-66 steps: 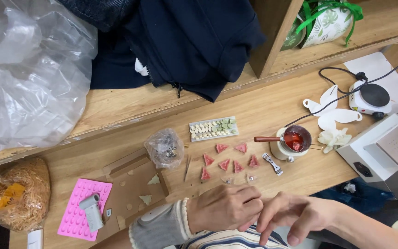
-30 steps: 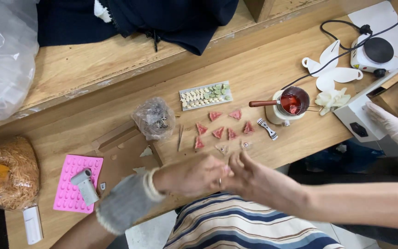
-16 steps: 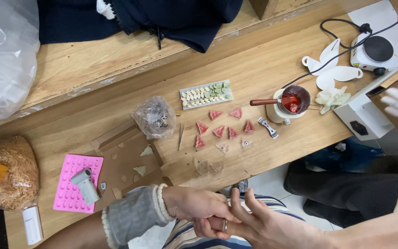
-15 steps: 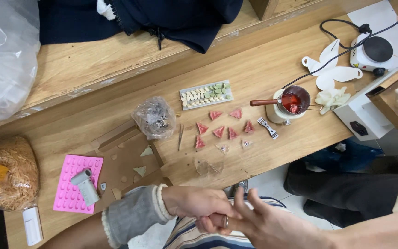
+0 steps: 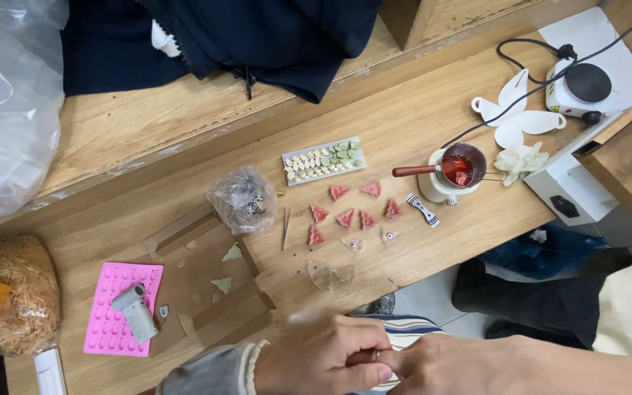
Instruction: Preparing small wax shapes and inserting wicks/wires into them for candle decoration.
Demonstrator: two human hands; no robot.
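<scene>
Across wooden workbench (image 5: 418, 117): red wedges (image 5: 352, 208), pink mould (image 5: 114, 307), small hotplate (image 5: 586, 84).

Matt wooden table (image 5: 433, 110), glossy clear plastic bag (image 5: 243, 199), pink silicone mould (image 5: 111, 292)

Soft, even daylight fills the overhead view, bright without harsh contrast. The wooden workbench (image 5: 184, 139) is evenly lit, and objects on it cast only faint, short shadows. The clear plastic bag (image 5: 8, 102) at upper left shows pale glare and washed-out highlights. The white paper (image 5: 594, 33) at upper right is nearly overexposed. The small red triangular pieces (image 5: 352, 208) are sharp. The left hand (image 5: 327, 358) and right hand (image 5: 447, 366), touching at the bottom edge, look slightly blurred.
</scene>
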